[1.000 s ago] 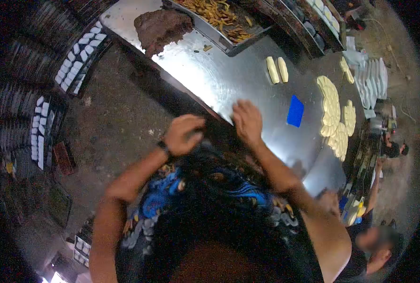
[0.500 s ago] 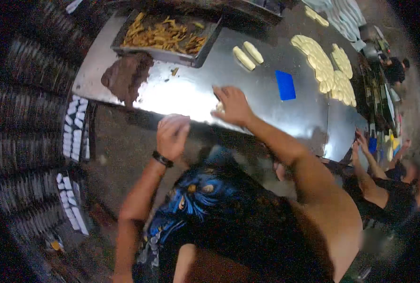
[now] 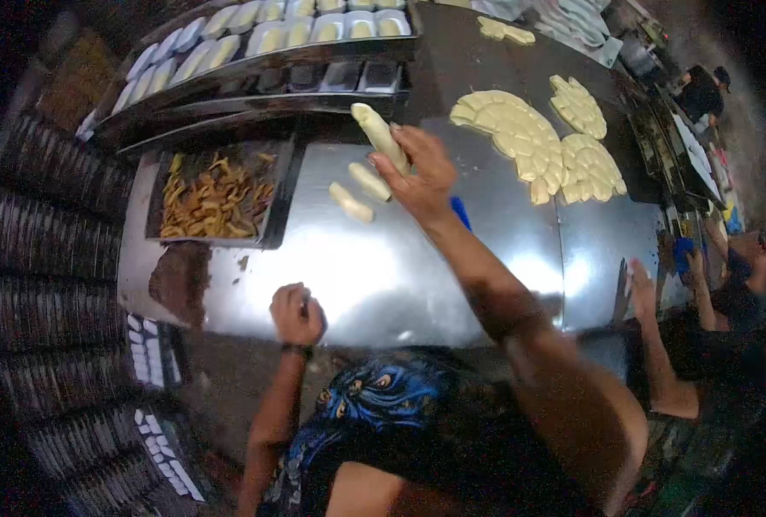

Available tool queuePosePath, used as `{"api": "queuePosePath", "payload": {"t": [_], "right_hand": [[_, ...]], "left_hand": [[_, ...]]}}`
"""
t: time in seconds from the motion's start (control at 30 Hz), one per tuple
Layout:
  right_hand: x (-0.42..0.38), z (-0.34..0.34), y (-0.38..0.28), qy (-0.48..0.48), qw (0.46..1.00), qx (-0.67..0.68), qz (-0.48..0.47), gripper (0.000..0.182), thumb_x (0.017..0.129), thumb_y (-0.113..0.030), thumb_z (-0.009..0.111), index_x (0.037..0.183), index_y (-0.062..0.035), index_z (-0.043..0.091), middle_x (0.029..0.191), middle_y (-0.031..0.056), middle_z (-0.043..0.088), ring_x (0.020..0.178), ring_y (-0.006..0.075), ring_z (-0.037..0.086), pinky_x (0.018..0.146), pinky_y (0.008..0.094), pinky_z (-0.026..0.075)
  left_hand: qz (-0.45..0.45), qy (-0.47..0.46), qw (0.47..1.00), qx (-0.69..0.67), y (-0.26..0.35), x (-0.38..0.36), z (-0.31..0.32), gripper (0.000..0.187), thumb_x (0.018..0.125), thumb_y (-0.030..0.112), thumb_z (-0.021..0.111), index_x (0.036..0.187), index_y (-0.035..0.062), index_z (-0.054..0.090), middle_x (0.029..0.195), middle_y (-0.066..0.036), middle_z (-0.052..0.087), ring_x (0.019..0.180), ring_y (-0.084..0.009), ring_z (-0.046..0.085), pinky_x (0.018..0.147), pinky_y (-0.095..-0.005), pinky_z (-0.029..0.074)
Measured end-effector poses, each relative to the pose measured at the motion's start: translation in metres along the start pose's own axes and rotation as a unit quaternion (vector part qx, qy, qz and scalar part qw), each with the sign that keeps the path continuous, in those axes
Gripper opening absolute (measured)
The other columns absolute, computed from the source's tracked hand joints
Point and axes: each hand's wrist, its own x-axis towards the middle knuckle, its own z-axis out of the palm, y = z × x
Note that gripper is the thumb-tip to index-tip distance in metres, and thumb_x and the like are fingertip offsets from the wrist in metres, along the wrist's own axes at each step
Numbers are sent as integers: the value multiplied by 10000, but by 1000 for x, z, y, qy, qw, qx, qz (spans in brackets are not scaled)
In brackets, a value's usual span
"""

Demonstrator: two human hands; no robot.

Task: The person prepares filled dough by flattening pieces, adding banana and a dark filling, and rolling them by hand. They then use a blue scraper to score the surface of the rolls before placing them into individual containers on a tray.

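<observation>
My right hand (image 3: 417, 172) is wrapped round a pale dough roll (image 3: 379, 136), held over the far part of the metal table (image 3: 331, 267). Two more dough rolls, one (image 3: 370, 182) beside the other (image 3: 351, 203), lie just left of and below that hand. My left hand (image 3: 297, 314) is at the table's near edge with its fingers curled; whether something is in them is hidden. A blue scraper (image 3: 460, 212) shows partly behind my right wrist.
A tray of brown strips (image 3: 215, 202) sits at the left. Trays of dough in white containers (image 3: 271, 37) stand behind. Flattened dough pieces (image 3: 521, 138) lie at the right. A co-worker's hands (image 3: 643, 289) are at the right edge.
My right hand has moved from the near edge to the far part of the table, and now holds a dough roll. The view has shifted, bringing the containers behind into sight.
</observation>
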Motion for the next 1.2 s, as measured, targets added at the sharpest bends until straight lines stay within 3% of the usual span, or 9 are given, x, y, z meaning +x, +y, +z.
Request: {"api": "queuePosePath", "payload": {"t": [0.1,0.6,0.7,0.77,0.83,0.9,1.03,1.13,1.2], "right_hand": [[-87,1,128,-395,892,-208,74,355,768,-275,714,1016,-23,675,1004,159,659,967,314,617,869,399,488],[14,-10,323,-390,861,-327,2,161,749,-17,536,884,-52,617,880,170,588,823,361,589,721,443,498],[18,-17,243,-305,929,-132,162,157,699,32,557,839,-34,584,838,167,572,780,364,568,677,435,474],[-4,-25,168,-252,966,-57,-5,140,672,39,559,798,-21,545,775,154,548,725,332,558,634,399,453],[-25,-8,73,-220,967,73,102,134,674,45,551,794,-13,541,747,109,559,727,218,579,651,321,466],[-52,12,4,-335,847,258,323,155,734,26,569,867,-49,549,904,78,579,853,181,603,722,322,528],[-76,42,-104,-206,684,549,434,138,853,-151,571,901,-38,508,872,84,559,800,154,570,696,294,489],[-86,58,-165,-190,857,342,335,312,920,-314,572,844,-18,510,777,83,591,759,131,559,672,282,457],[-93,60,-196,-170,850,332,371,352,904,-340,593,803,-3,612,727,66,617,704,124,550,642,304,458]], "left_hand": [[56,24,997,56,-8,-11,7,164,736,133,575,859,25,594,960,-151,600,950,-337,550,846,-462,407],[-48,-29,997,58,18,15,-4,175,800,118,578,913,-13,603,1000,-203,581,920,-351,546,776,-438,451],[-164,-10,984,-71,6,7,1,147,821,87,595,927,-14,601,1037,-173,589,936,-298,561,775,-405,457],[-287,85,919,-255,19,22,27,153,840,96,605,954,-8,610,1080,-139,594,949,-252,570,813,-388,455],[-224,127,941,-219,60,70,20,159,852,87,582,977,-7,614,1097,-127,590,937,-231,575,828,-361,462],[-103,202,950,-215,80,101,17,241,927,175,553,1081,-9,574,1075,-127,603,923,-194,601,734,-317,520],[-198,312,857,-359,96,109,-25,381,968,298,520,742,0,586,752,-46,616,663,-129,564,614,-280,478],[-148,350,873,-304,74,91,-54,449,982,337,446,680,21,550,616,-29,541,575,-122,484,574,-271,401],[-160,322,848,-389,65,65,-78,595,988,475,372,619,31,516,545,-17,467,520,-137,437,522,-303,383]]}}
